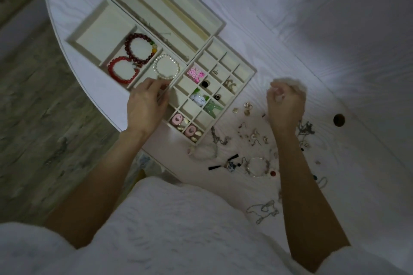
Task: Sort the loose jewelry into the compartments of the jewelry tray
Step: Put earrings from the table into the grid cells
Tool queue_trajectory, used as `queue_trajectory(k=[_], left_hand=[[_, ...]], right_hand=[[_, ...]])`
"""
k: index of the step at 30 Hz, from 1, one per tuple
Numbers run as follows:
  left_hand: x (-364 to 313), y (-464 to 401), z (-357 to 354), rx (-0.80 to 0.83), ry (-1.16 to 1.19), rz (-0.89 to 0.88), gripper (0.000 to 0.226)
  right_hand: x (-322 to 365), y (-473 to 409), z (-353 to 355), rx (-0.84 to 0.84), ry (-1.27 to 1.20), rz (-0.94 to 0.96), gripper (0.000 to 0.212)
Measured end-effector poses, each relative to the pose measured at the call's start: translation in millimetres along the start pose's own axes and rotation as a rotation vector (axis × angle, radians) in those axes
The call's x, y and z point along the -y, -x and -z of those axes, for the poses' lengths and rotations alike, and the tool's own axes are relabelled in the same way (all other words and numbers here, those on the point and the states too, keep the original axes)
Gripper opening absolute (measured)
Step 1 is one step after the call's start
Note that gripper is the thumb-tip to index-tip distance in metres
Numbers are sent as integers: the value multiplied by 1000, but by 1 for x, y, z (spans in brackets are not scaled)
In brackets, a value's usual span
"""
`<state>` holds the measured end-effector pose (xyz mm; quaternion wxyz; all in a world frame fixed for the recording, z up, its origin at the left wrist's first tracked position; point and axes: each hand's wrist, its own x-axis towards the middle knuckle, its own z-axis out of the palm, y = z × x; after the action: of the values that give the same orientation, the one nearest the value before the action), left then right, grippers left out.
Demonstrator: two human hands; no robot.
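Three cream jewelry trays lie on the white table. The small-cell tray [244, 68] holds pink, green, black and gold pieces. The left tray [89, 29] holds a dark red bead bracelet [128, 43], a bright red bracelet [111, 70] and a white pearl bracelet [166, 66]. My left hand [146, 105] hovers at that tray's near corner, fingertips pinched by the pearl bracelet; whether it holds anything is hidden. My right hand [285, 102] is raised above the loose jewelry [248, 134], fingers curled around something small and blurred.
A long-compartment tray [214, 18] lies at the back. Loose chains [264, 206], a thin bangle [257, 166] and a black tasselled piece [223, 163] are scattered near the table's front edge. A dark round hole [339, 120] sits at right. Wooden floor shows on the left.
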<state>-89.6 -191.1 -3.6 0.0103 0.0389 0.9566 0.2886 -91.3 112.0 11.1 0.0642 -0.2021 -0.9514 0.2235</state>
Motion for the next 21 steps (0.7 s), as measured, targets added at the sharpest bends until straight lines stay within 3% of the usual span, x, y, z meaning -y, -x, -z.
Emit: queue_trajectory(k=[2,6,9,21], left_hand=[[-1,0,0,13,-11,12,29],[-3,-2,0,30,-16,42,31],[-4,-2,1,35,-20,58,30],[0,0,2,23,4,34,25]], right_hand=[[-20,-1,2,10,104,-47,23],[-27,-3,-1,167,-42,-111,20],[-22,-5,-6,168,-1,-64,10],[-9,16,-12,147,0,47,10]])
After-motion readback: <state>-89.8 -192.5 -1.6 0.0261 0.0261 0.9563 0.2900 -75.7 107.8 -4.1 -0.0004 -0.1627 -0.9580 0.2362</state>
